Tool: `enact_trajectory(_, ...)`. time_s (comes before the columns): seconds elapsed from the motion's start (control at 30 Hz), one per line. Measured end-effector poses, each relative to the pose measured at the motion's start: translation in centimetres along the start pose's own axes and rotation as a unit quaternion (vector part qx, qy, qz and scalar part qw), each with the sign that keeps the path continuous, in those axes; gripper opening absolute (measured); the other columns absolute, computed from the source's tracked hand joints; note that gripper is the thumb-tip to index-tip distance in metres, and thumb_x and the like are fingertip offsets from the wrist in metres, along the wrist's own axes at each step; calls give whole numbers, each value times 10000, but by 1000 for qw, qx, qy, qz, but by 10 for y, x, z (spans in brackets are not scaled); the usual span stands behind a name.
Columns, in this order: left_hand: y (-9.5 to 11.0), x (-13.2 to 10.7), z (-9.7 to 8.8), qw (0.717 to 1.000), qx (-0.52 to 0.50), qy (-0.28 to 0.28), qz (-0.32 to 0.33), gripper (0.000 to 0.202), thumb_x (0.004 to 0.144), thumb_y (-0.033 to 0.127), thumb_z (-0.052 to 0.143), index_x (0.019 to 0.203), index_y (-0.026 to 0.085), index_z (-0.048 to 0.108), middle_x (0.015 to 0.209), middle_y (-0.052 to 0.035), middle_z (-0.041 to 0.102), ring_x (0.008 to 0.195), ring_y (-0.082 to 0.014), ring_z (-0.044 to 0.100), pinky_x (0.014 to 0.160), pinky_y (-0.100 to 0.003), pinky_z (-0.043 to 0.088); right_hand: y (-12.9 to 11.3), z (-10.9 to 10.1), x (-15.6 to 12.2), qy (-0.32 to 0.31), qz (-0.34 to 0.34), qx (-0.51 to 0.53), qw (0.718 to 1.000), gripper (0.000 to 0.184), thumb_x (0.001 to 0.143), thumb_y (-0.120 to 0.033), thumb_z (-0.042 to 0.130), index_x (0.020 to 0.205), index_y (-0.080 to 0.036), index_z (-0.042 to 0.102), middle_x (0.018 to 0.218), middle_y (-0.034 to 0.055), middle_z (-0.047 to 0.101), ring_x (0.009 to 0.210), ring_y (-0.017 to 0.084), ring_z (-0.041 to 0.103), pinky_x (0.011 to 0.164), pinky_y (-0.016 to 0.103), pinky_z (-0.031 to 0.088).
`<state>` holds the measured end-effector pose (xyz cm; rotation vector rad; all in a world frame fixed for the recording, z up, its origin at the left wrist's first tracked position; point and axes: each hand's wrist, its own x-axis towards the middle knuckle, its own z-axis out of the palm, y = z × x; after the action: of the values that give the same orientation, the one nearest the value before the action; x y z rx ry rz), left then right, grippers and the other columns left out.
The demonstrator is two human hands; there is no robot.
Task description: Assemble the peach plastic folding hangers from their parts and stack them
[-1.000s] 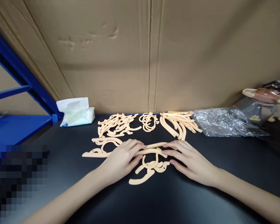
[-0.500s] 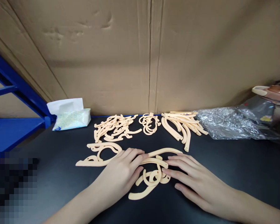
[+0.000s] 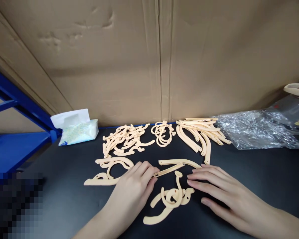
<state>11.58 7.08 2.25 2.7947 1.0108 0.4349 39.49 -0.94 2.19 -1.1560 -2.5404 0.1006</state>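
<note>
My left hand (image 3: pixel 139 182) is closed, with thumb and fingers pinching one end of a beige curved hanger arm (image 3: pixel 169 170), tilted so its narrow grooved edge shows. Just behind lies a second curved arm (image 3: pixel 173 162); its right end meets the fingertips of my right hand (image 3: pixel 214 186). That hand rests with fingers stretched and slightly apart, gripping nothing. Between the hands and nearer me is a loose cluster of beige hook and arm pieces (image 3: pixel 173 199). Left of my left hand lie more joined-looking curved pieces (image 3: pixel 102 181), partly hidden by it.
Along the back of the black table (image 3: pixel 64 199) lie a pile of small notched pieces (image 3: pixel 127 137), some hooks (image 3: pixel 163 134) and long arms (image 3: pixel 201 131). A tissue pack (image 3: pixel 79 131) stands back left, crumpled clear plastic (image 3: pixel 259 129) back right. Cardboard (image 3: pixel 109 66) rises behind.
My left hand has turned its hanger arm edge-up and lifted it away from the cluster. My right hand stays open near the other arm. The whole view has shifted slightly.
</note>
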Motion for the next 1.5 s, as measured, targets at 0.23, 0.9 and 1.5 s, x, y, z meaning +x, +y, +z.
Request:
enact_trajectory(0.23, 3, 0, 3, 999, -39, 13, 18, 169, 959, 137, 464, 1070, 227, 554, 967, -12, 617, 855, -196, 597, 723, -333, 503, -2, -1, -5, 11, -15, 18, 1000, 380, 957, -156, 497, 1312, -277, 559, 1277, 45, 612, 1234, 177, 520, 1007, 312, 489)
enact_trajectory(0.9, 8, 3, -5, 903, -388, 64, -173, 280, 869, 369, 498, 1068, 206, 610, 873, -17, 621, 694, -145, 569, 688, -290, 464, -13, -11, 51, -23, -200, -285, 937, 163, 935, -79, 516, 952, -136, 667, 821, 43, 551, 788, 193, 507, 654, 321, 365)
enact_trajectory(1.5, 7, 1, -2, 767, -577, 29, -279, 318, 902, 494, 517, 983, 189, 560, 669, 50, 378, 597, -102, 305, 537, -219, 261, -5, -4, 25, 185, -8, 5, 983, 130, 942, -109, 509, 996, -167, 612, 937, 48, 629, 864, 159, 561, 768, 315, 443)
